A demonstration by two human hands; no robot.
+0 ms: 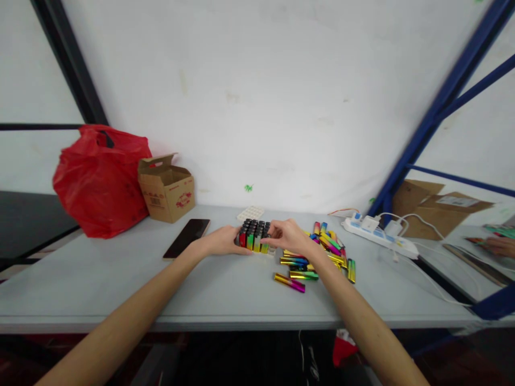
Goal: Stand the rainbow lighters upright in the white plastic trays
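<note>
Several shiny, colour-graded lighters (256,241) with dark tops stand upright in close rows in a pale tray (263,255), only a strip of which shows. My left hand (225,241) is wrapped round the left side of this group, thumb along its front edge. At the right front corner, my right hand (288,236) is closed in a pinch on the dark top of one lighter (264,245). A loose heap of the same lighters (295,261) lies beside and partly behind my right hand and forearm. Behind the group rests a white grid-like tray (250,213).
A black phone (187,238) lies to the left. Beyond it stand an open cardboard box (167,188) and a red plastic bag (102,182). A white power strip (380,237) with cables sits at the right. At the far right edge, another person's hand (501,246) shows.
</note>
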